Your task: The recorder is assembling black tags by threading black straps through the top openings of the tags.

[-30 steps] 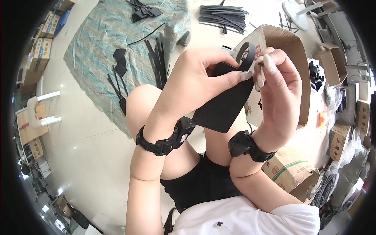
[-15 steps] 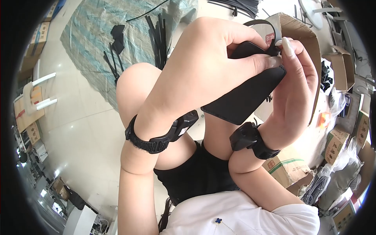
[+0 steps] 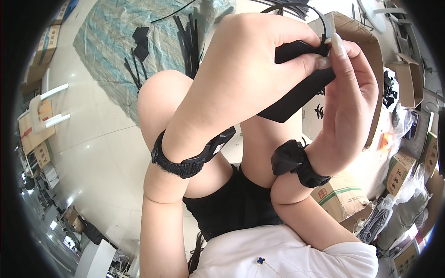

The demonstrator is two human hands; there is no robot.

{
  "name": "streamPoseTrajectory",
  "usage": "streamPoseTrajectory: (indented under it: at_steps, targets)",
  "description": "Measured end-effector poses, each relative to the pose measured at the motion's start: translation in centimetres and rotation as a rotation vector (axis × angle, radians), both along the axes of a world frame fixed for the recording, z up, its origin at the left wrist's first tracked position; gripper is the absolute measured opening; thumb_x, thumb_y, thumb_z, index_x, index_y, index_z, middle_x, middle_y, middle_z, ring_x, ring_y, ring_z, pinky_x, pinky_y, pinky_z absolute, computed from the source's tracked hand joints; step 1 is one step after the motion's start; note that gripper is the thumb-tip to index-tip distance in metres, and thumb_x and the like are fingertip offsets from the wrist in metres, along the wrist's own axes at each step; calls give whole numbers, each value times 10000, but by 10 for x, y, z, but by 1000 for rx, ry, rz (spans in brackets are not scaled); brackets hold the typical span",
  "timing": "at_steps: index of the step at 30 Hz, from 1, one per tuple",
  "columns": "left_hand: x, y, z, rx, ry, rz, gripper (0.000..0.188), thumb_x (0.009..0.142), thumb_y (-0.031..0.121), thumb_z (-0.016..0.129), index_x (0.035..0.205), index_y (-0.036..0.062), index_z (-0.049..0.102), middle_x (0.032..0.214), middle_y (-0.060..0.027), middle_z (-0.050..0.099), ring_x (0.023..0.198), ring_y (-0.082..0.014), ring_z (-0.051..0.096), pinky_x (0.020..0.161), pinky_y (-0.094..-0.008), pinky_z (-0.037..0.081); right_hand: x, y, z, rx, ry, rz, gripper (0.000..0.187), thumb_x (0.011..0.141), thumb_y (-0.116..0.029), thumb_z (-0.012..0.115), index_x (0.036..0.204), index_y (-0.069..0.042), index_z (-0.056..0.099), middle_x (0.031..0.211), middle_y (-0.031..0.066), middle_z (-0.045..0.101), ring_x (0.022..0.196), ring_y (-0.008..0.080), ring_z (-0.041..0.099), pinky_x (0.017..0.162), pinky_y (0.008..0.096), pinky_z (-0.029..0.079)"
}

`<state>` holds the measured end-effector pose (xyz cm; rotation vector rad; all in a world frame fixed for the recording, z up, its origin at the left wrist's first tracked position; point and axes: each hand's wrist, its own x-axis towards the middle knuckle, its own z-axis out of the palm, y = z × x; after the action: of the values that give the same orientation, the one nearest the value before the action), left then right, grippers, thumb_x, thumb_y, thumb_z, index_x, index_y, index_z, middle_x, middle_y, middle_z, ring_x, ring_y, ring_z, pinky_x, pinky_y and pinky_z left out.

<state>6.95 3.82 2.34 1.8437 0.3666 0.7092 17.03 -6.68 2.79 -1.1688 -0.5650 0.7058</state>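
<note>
Glossy pale tiled floor point(image 3: 92, 153) below, spread with a teal patterned woven sheet point(image 3: 111, 37) carrying loose black plastic strips point(image 3: 187, 37) and small black flat pieces point(image 3: 140, 39). Open brown cardboard box point(image 3: 371, 51) standing just right of the raised hands; more cardboard boxes point(image 3: 343, 194) stacked at lower right and along the left edge.

Raised close before the camera, above the bare knees: a flat black matte panel piece point(image 3: 296, 95), tilted, its upper end lost between the two hands. Left hand point(image 3: 245, 69) clenched over that upper end from the left, thumb pressing on top. Right hand point(image 3: 347, 92) closed on the same piece from the right, fingertips point(image 3: 337, 46) pinching the top edge, touching the left thumb. Thin black cable tie loop point(image 3: 296, 7) arching just above both hands; whether either grip pinches it, cannot tell.

Black strapped wrist bands point(image 3: 185, 160) on both wrists.
</note>
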Motion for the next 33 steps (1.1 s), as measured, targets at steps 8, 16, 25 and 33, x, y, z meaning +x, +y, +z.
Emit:
streamPoseTrajectory:
  at_steps: [8, 16, 25, 33]
  targets:
    - [2, -2, -2, 198, -24, 23, 143, 744, 5, 669, 879, -30, 634, 738, -53, 646, 677, -74, 600, 598, -190, 489, -4, 2, 10, 6, 93, 93, 320, 900, -104, 490, 1167, 72, 474, 951, 81, 581, 847, 90, 549, 740, 200, 422]
    - [1, 2, -4, 267, -85, 34, 148, 777, 65, 651, 889, -31, 631, 717, -45, 636, 653, -75, 604, 572, -186, 484, 1, 2, 9, 135, 71, 173, 327, 912, -95, 454, 1188, 81, 452, 997, 126, 583, 908, 138, 566, 809, 247, 445]
    - [5, 1, -3, 283, -109, 39, 158, 796, 113, 633, 867, -28, 628, 697, -48, 628, 637, -90, 601, 570, -204, 477, -12, 5, 8, 225, -50, 44, 274, 889, -69, 497, 1117, 85, 503, 991, 125, 591, 889, 134, 566, 823, 236, 437]
    - [2, 1, -3, 270, -116, 35, 185, 813, 157, 617, 847, -25, 627, 680, -50, 622, 623, -103, 599, 569, -220, 472, -10, 1, 11, 15, -82, 48, 214, 871, -95, 548, 999, 72, 593, 868, 80, 622, 811, 94, 558, 767, 183, 423]
